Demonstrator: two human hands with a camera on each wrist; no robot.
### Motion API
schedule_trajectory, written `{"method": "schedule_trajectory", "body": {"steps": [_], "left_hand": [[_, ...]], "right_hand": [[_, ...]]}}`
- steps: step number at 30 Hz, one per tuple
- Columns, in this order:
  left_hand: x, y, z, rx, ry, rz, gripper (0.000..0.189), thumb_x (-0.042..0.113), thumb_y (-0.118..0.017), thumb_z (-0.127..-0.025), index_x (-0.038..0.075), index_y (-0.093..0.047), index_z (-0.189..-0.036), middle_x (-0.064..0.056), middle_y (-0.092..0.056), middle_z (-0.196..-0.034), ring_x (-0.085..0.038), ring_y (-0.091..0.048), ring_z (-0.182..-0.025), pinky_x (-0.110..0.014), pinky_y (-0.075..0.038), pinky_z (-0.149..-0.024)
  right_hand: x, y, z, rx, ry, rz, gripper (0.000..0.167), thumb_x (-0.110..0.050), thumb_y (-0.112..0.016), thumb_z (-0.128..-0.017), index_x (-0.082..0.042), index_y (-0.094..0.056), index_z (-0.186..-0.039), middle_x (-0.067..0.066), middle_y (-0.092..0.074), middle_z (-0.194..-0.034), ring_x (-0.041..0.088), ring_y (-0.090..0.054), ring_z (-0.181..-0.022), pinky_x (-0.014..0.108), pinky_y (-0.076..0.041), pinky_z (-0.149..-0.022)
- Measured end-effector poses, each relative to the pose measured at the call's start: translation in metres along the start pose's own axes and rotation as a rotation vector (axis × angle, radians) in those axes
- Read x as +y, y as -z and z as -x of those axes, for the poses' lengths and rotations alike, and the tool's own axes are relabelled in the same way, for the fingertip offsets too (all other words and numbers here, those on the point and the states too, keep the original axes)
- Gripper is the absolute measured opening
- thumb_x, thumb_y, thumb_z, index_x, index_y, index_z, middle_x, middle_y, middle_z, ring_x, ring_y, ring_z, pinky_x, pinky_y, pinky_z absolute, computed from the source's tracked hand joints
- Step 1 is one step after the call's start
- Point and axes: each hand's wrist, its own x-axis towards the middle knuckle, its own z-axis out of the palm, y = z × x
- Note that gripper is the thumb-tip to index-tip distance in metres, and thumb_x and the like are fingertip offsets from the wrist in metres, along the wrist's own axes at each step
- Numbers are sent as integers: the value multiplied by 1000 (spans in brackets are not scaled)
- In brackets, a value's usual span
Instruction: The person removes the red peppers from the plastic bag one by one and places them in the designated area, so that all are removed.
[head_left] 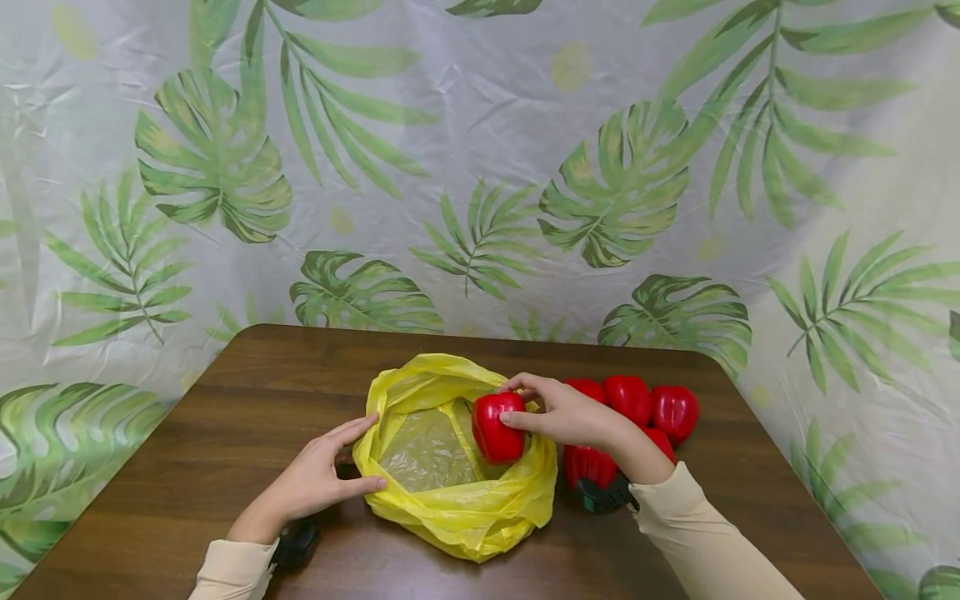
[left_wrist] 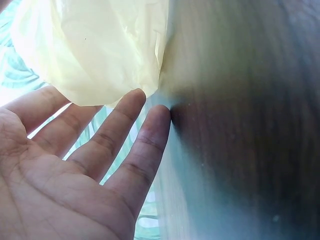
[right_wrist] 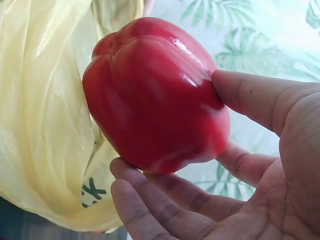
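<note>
A yellow plastic bag point(head_left: 480, 525) stands on the table with its mouth spread wide, and its visible inside holds nothing. Over the right part of that mouth, my right hand point(head_left: 558, 412) grips a red bell pepper point(head_left: 498, 429) between thumb and fingers. The right wrist view shows this glossy pepper point(right_wrist: 155, 100) close up beside the bag's side point(right_wrist: 45, 110). My left hand point(head_left: 322, 471) touches the bag's left rim, thumb and fingers spread. In the left wrist view its fingers point(left_wrist: 145, 150) look straight against the bag point(left_wrist: 100, 50).
Several more red bell peppers point(head_left: 675, 412) lie in a group right of the bag, partly hidden by my right forearm. The brown wooden table point(head_left: 292, 375) ends at a leaf-patterned cloth point(head_left: 480, 150) hanging behind it.
</note>
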Motion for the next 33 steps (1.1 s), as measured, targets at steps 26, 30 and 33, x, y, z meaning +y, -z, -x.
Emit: {"method": "schedule_trajectory", "body": {"steps": [26,30,33], "left_hand": [[-1,0,0,2,5,11,96,42,-91,-87,2,-46,-161,-22,-47,-166,-43,-54,-145,-42,-62,-101],[1,1,0,-2,5,15,95,42,-90,-88,2,-46,-161,-22,-47,-166,-43,-54,-145,-44,-62,-101],[2,2,0,-4,-1,16,94,41,-90,-88,1,-46,-161,-23,-47,-166,-44,-55,-144,-46,-62,-101]], "right_hand": [[22,37,52,106,-32,-94,51,-41,-72,-103,-19,-57,-146,16,-60,-146,29,-67,-121,46,-64,-95],[29,44,59,107,-20,-112,52,-38,-70,-105,-15,-54,-149,19,-58,-146,27,-68,-115,45,-65,-96],[34,48,64,117,-20,-113,52,-35,-70,-106,-14,-52,-150,20,-59,-144,29,-69,-110,45,-64,-94]]}}
